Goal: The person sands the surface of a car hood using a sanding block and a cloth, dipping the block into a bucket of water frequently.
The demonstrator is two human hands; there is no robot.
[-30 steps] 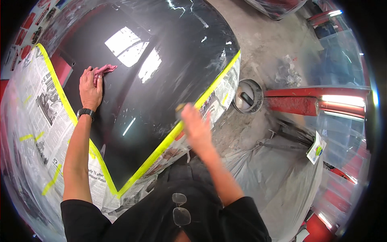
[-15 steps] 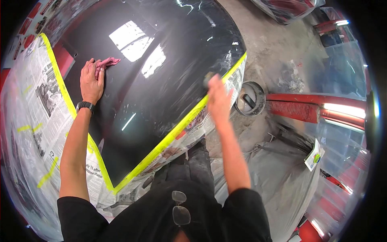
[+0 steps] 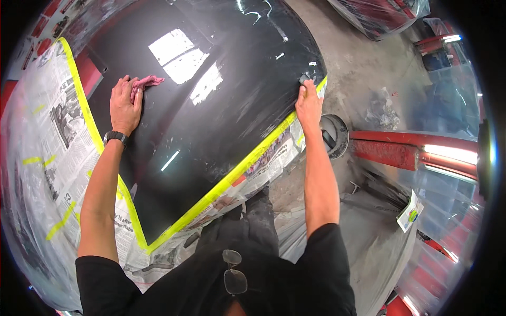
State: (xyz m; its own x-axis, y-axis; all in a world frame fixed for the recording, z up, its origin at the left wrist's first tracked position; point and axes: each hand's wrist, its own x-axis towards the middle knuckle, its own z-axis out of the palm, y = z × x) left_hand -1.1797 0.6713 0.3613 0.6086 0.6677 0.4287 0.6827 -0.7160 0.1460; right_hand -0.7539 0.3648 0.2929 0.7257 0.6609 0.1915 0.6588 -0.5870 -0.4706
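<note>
Evidently, the two hands share one surface: a dark, glossy panel (image 3: 211, 131) that fills the upper centre of the frame. At centre left, the left hand (image 3: 125, 108) rests on it with fingers nearly straight, a crumpled pink cloth (image 3: 147, 82) caught between thumb and index finger; the broad contact probably steadies the leaning body. Toward the upper right, the fingers of the right hand (image 3: 309, 105) are curled about a small dark block (image 3: 304, 79), set against the panel just beside its border, presumably gripped low so that its face lies along the curve. Yellow tape (image 3: 212, 197) traces the panel's edges and joins it to newspaper (image 3: 71, 152), an arrangement that likely shields what lies beneath. Right of centre, partly behind the right forearm, a round bucket (image 3: 346, 136) stands on the floor; it holds a dark object (image 3: 329, 139) and paler contents, whose nature cannot be told.
</note>
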